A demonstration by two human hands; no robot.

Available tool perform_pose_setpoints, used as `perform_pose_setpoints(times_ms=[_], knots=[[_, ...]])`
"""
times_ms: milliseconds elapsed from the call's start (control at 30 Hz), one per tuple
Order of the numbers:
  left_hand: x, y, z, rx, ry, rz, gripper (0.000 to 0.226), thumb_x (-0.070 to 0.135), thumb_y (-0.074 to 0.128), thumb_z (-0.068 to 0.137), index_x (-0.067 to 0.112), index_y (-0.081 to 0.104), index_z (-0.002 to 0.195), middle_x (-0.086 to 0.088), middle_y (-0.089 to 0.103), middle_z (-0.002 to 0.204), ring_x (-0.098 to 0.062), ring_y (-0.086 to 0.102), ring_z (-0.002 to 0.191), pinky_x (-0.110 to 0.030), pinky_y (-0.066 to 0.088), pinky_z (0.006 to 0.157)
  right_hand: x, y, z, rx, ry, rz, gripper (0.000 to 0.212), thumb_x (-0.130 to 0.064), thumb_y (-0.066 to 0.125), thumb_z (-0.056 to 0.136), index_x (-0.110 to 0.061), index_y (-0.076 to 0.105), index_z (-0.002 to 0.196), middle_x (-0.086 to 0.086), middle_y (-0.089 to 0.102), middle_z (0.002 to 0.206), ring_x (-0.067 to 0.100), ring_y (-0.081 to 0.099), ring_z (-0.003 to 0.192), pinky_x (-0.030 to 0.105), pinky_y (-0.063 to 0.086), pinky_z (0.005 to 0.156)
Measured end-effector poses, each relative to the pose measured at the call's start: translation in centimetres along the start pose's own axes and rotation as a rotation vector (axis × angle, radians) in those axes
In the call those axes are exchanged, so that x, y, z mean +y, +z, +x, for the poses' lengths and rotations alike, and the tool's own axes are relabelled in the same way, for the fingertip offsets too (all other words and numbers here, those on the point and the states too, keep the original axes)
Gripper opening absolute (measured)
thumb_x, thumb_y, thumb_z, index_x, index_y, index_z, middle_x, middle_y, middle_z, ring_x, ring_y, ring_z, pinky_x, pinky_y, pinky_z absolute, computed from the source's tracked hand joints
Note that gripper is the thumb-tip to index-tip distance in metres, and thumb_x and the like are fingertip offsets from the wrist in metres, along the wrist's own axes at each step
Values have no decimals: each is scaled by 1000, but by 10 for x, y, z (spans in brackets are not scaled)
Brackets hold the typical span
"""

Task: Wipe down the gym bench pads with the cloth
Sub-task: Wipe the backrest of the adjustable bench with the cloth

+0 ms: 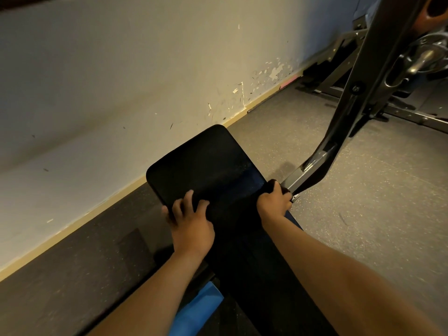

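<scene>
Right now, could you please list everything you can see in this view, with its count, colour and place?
bench pad: one, black, centre, far end toward the wall
cloth: one, dark, bunched at the pad's right edge
blue part: one, blue, bottom centre beside the bench; I cannot tell what it is
machine frame: one, dark metal, upper right
wall: one, cream with chipped paint, left and top
floor: one, grey speckled, right
left hand: one, rests on the pad's near left edge, fingers spread
right hand: one, grips the cloth
</scene>
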State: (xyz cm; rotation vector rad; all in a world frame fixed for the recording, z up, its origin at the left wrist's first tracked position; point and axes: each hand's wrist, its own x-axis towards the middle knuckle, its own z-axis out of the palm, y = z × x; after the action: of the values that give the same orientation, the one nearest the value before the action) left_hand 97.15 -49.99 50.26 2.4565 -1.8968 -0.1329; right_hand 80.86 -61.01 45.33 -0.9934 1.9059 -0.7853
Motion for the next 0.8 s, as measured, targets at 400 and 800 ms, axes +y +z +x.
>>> perform_pose_setpoints(times_ms=[400, 800], knots=[[15, 5, 35, -162, -66, 116, 97, 50, 55, 97, 44, -24, 152, -11, -45, 154, -43, -35, 143, -62, -9, 119, -138, 28, 22, -199, -447, -219, 49, -14, 47, 96, -19, 41, 144, 18, 26, 148, 41, 38, 121, 36, 35, 102], [20, 2, 34, -204, -76, 27, 97, 38, 57, 98, 46, -23, 152, -10, -47, 152, -42, -39, 141, -66, -10, 117, -15, -11, 35, -37, -46, -149, 37, -20, 39, 94, -6, 59, 121, 18, 33, 140, 39, 38, 124, 50, 36, 108]])
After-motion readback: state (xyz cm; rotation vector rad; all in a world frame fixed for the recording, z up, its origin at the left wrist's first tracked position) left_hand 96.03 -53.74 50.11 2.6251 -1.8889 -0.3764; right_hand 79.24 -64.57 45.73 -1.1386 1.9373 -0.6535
